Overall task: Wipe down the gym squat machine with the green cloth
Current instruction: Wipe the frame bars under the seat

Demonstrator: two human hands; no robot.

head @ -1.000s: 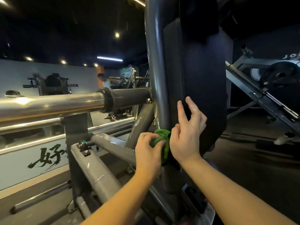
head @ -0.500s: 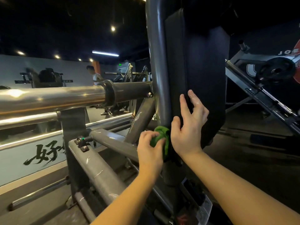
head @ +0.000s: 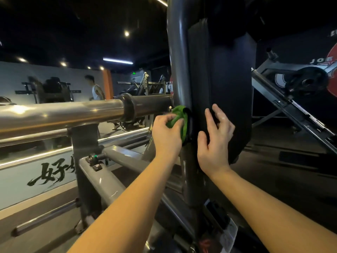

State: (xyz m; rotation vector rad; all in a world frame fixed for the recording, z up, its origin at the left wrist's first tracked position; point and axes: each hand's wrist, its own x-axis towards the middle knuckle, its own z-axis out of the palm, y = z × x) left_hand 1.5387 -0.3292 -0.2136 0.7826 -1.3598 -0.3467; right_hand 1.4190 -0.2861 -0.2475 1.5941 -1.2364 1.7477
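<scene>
- Cloth and left hand: green cloth (head: 179,116) is bunched in the left hand (head: 166,133). The left fingers (head: 168,118) curl round the wad and press it into the seam between the grey upright tube (head: 175,61) and the black pad (head: 226,84) of the squat machine (head: 102,181).
- Right hand: the right hand (head: 214,143) lies on the pad face just to the right of the cloth. Its fingers (head: 209,121) are spread and only lightly bent, holding nothing. The thumb sits near the pad's edge, beside the cloth's lower end.
- Surroundings: a chrome bar (head: 60,115) with a dark collar (head: 149,105) meets the tube just left of the left fingers. A small bolt head (head: 170,107) sits at that joint, touching or almost touching the cloth's upper fold.
- Risk, coverage: because the cloth is wadded, little of it likely meets the metal, so a stroke may clean only a narrow strip and skip the tube's far side.
- Risk, snagging: a fold dragged past the bolt head or pushed deep into the seam could catch and pull out of the grip.
- Risk, pinching: fingertips pushed into the gap between pad and tube could be nipped if the pad shifts under the right hand's push.
- Risk, re-soiling: the bare right palm on the pad may leave marks on a surface that still needs wiping.
</scene>
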